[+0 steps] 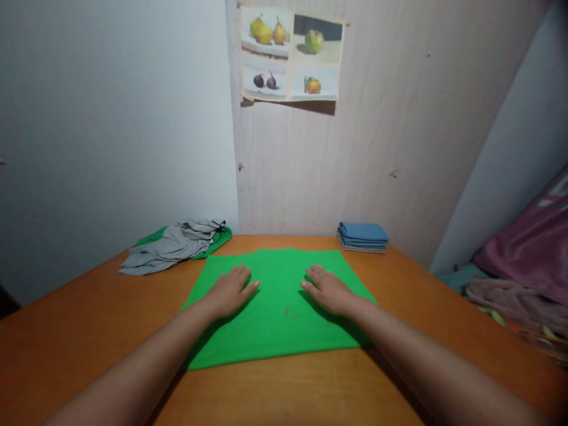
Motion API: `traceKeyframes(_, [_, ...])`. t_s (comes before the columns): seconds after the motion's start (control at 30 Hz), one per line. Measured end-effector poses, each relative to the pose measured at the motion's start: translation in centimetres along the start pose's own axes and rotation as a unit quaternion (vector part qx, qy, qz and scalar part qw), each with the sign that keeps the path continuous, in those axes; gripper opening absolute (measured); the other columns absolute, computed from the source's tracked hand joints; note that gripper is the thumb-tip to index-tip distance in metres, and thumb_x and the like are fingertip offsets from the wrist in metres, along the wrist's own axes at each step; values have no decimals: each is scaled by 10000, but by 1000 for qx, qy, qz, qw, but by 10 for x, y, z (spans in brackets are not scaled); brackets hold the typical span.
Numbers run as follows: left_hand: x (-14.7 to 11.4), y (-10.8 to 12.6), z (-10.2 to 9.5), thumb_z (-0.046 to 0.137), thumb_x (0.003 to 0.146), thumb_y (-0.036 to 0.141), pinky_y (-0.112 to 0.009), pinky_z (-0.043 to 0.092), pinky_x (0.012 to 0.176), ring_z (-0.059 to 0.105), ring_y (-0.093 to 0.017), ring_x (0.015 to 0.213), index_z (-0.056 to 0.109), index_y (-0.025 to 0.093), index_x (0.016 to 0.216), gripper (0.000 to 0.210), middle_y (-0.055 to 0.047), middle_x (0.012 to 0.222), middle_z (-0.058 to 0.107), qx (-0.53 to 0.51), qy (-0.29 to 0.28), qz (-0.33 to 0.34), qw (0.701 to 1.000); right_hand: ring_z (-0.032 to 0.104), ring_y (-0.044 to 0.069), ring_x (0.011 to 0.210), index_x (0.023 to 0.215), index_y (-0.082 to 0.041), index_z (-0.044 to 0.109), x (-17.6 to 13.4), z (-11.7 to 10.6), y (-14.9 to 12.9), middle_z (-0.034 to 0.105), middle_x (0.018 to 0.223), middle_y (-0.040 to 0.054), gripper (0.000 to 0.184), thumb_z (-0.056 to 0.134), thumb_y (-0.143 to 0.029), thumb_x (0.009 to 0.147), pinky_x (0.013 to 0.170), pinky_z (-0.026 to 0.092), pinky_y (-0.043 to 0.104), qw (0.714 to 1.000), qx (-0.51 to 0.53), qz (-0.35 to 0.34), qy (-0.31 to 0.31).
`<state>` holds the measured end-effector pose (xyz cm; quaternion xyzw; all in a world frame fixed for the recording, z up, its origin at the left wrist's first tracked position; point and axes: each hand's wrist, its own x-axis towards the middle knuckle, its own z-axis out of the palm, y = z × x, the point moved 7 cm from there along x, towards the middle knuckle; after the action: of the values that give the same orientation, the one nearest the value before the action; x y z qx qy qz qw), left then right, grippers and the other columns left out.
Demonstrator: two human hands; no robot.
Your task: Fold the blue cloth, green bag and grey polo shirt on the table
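Observation:
A bright green cloth garment (275,319), perhaps a shirt, lies spread flat on the orange-brown wooden table (275,390). Its near edge runs almost straight across, and a few small brownish marks show right of its middle. My left hand (231,290) rests palm down on the left part of the cloth, fingers stretched out. On the right part lies my right hand (328,290), also palm down with the fingers extended. Neither hand grasps the fabric.
Crumpled grey and green clothes (177,245) lie at the table's back left. A folded stack of blue and checked cloth (362,236) sits at the back right. Pink and other fabrics (523,266) are heaped beyond the right edge. A fruit picture sheet (290,59) hangs on the wall.

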<state>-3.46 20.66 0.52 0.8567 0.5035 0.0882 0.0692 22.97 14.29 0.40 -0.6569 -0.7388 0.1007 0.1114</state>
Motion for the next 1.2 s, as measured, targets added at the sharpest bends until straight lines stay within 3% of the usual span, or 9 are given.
traceKeyframes(0.13, [-51,-14,3,285,978,668,-583,201,1198,181,-347,1537,381,186,1554,757,-144,1660,229,31,-28,-34,999,158,316,1543,1570,-129,363,-28,9,23,241,1658,153,839,238,-704,972,1228,161,505,999,-17,35,-6])
traceKeyframes(0.27, [-77,-31,7,285,974,679,-576,172,1209,156,-322,1546,350,217,1575,761,-112,1665,222,59,-25,-52,997,160,308,1544,1576,-164,352,-48,13,69,242,1661,127,779,260,-662,985,1225,133,551,994,-75,82,9])
traceKeyframes(0.47, [-77,-39,6,312,962,684,-565,194,1207,195,-328,1537,381,217,1564,765,-118,1652,266,59,-13,-46,997,238,340,1519,1546,-128,395,-74,-2,120,299,1636,165,756,258,-628,996,1183,206,615,984,-92,144,47])
traceKeyframes(0.63, [-69,-24,0,366,962,646,-627,218,1175,257,-380,1509,432,175,1527,738,-168,1627,314,59,-21,-42,997,549,327,1312,1373,-111,610,-101,-38,139,580,1430,202,583,382,-479,982,1066,430,441,986,-50,130,93])
traceKeyframes(0.77, [-57,29,-7,477,949,552,-554,304,1162,403,-366,1438,550,157,1416,616,-188,1549,450,30,5,60,998,658,288,1113,1316,-138,653,-132,-59,141,690,1267,167,482,483,-330,909,932,493,361,988,-5,112,105])
traceKeyframes(0.93, [-45,125,-7,475,958,516,-420,453,1054,607,-299,1223,625,133,1320,548,-167,1321,657,-55,-4,175,983,651,239,974,1297,-212,662,-159,-50,113,705,1110,101,524,584,-195,779,839,471,306,999,-14,25,21])
traceKeyframes(1.07, [-37,195,4,478,959,485,-364,485,987,647,-271,1142,660,134,1286,512,-150,1283,682,-90,-46,225,969,635,256,965,1179,-222,725,-160,-46,105,677,1058,117,365,540,-259,867,844,442,331,996,-61,49,39])
traceKeyframes(1.2, [-28,242,19,532,923,518,-367,487,980,643,-288,1162,646,148,1311,548,-150,1304,674,-102,-64,249,961,636,248,950,1111,-221,721,-153,-47,108,696,1030,102,303,505,-290,910,833,437,321,994,-30,66,80])
